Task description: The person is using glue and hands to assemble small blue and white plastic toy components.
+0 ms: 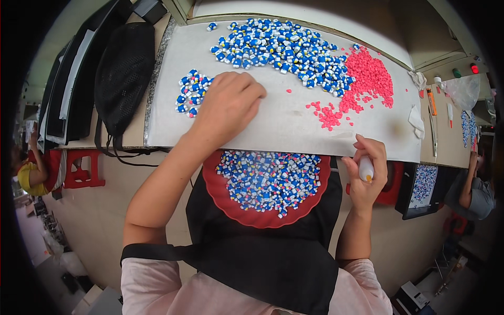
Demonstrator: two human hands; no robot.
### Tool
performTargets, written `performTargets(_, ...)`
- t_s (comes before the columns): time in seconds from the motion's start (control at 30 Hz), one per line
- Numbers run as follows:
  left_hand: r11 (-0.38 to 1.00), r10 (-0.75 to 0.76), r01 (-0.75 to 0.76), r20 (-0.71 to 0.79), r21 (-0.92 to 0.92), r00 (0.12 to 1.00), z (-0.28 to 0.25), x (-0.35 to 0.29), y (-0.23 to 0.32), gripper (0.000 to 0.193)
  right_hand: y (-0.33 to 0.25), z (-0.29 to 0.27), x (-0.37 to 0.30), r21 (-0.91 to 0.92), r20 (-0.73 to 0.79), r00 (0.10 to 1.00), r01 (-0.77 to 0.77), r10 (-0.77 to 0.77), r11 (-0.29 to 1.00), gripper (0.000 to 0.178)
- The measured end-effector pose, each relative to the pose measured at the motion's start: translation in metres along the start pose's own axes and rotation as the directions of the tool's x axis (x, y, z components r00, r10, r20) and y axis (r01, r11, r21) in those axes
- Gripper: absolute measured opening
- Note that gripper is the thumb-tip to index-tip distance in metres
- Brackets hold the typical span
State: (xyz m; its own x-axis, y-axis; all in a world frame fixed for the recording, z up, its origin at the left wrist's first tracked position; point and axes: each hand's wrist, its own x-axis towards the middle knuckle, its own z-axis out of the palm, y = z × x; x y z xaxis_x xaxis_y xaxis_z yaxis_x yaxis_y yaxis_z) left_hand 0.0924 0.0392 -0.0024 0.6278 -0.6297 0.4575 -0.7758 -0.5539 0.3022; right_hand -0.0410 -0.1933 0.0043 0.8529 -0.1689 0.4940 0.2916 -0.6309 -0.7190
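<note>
My left hand (229, 105) is over the white work surface, its fingers curled down and its back facing up. Whatever its fingertips pinch, if anything, is hidden under the hand. Right beside it lies a small group of blue-and-white figure-like pieces (190, 90), some with pink bits on them. My right hand (369, 173) is closed around a small white bottle (366, 169) with an orange-yellow spot at its end, just off the table's front edge. Below the edge, a red scalloped bowl (252, 221) full of blue, white and pink pieces rests at my lap.
A big heap of blue-and-white pieces (278, 44) lies at the back, touching a pile of pink heart-like bits (369, 73). A black mesh bag (125, 79) and dark trays (73, 68) stand at left. Tweezers (434, 131) lie at right. Other people sit on both sides.
</note>
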Motion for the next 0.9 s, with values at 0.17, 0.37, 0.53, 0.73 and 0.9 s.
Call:
performTargets(0.17,0.997,-0.075,0.074,0.046,0.019,0.996,-0.024,-0.012,-0.016,0.012,0.003,-0.002,-0.002,0.027,-0.005,1.0,-0.003,0.003,1.0,0.042)
performTargets(0.37,0.93,-0.319,0.301,-0.058,-0.211,0.946,-0.02,0.011,-0.046,0.013,0.0,0.003,-0.006,0.232,-0.059,0.995,-0.062,0.078,0.971,0.053)
performTargets(0.53,0.888,-0.427,0.431,0.063,-0.157,0.902,-0.019,0.019,-0.043,0.012,-0.003,-0.001,-0.005,0.234,-0.041,0.996,-0.069,0.081,0.97,0.056)
performTargets(0.73,0.884,-0.465,0.451,-0.143,-0.124,0.874,-0.035,0.009,-0.066,0.015,0.002,0.0,-0.004,0.354,-0.067,0.997,-0.002,0.028,0.935,0.045)
performTargets(0.9,0.959,-0.276,0.277,-0.02,0.065,0.961,-0.026,0.023,-0.077,0.02,0.0,0.002,-0.004,0.397,-0.035,0.999,-0.009,0.025,0.918,0.034)
